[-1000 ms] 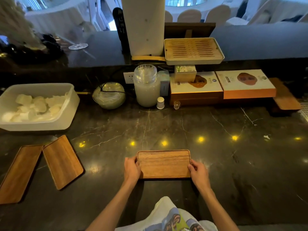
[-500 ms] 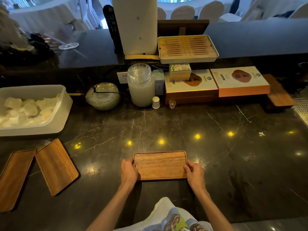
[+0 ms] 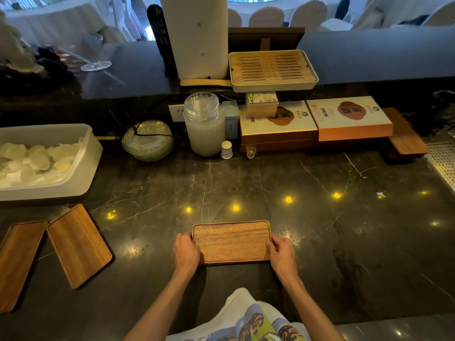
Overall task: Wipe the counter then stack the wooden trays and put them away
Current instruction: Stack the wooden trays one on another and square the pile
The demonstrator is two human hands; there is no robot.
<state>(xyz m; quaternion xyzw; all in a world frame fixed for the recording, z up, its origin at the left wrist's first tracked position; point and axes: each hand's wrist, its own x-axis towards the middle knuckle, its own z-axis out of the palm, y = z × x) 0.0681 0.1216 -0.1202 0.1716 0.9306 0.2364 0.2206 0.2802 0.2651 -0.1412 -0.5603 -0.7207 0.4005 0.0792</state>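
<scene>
In the head view, the person holds one wooden tray (image 3: 231,242) flat on the dark table (image 3: 320,230), the left hand (image 3: 186,252) closed on its left short edge and the right hand (image 3: 281,253) on its right. The stacking step seems to be in hand. Two more trays (image 3: 78,244) lie well apart to the left; probably this one must be carried there.

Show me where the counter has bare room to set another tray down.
Widest free patch: dark counter right of the held tray, below the orange boxes. Another lies between that tray, the two loose trays and the jar. Crowded: the back row and the left edge by the white tub.
</scene>
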